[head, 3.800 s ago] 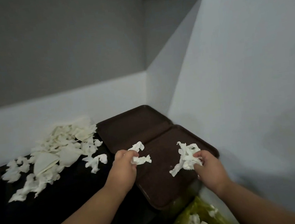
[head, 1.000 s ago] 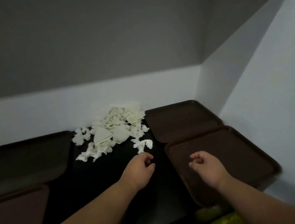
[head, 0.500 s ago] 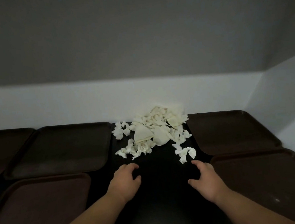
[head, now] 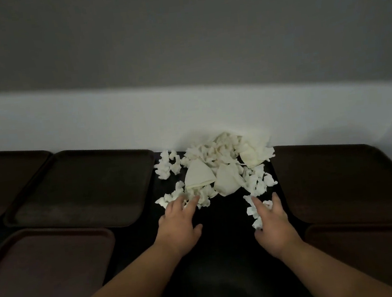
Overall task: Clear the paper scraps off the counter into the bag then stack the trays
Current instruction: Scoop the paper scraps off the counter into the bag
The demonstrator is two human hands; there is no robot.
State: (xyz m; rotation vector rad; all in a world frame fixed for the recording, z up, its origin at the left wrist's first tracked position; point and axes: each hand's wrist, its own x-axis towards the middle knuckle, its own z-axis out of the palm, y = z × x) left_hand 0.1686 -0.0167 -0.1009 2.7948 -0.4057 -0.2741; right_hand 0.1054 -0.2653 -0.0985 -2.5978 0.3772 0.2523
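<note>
A heap of white paper scraps [head: 216, 168] lies on the black counter [head: 226, 254] against the back wall. My left hand [head: 178, 226] is flat and open, its fingertips touching the scraps at the heap's near left edge. My right hand [head: 273, 222] is open too, fingers spread over a small strip of scraps [head: 252, 209] at the near right. Brown trays lie flat on both sides: one at back left [head: 80, 188], one at front left [head: 41, 276], one at back right [head: 340, 180], one at front right [head: 372, 250]. The bag is out of view.
Another brown tray [head: 0, 178] shows at the far left edge. A white wall band [head: 185, 110] runs right behind the heap, with a grey wall above. The trays hem in the counter strip on both sides.
Both hands reached forward from the bare counter to the near edge of the heap and now touch scraps. Earlier they held scraps over the right trays; the view swung left.
</note>
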